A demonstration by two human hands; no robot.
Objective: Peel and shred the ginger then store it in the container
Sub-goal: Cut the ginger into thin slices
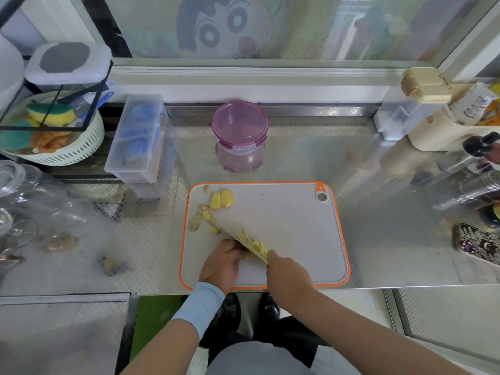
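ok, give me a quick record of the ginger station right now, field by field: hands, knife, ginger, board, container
left hand: fingers curled beside the blade; whether it grips ginger is unclear
right hand: grips the knife handle
knife: blade angled over the board, ginger shreds lying on it
peeled ginger pieces: far-left corner of the board
peel scraps: along the board's left edge
cutting board: grey with orange rim, on the steel counter
container: behind the board, purple lid on, looks empty
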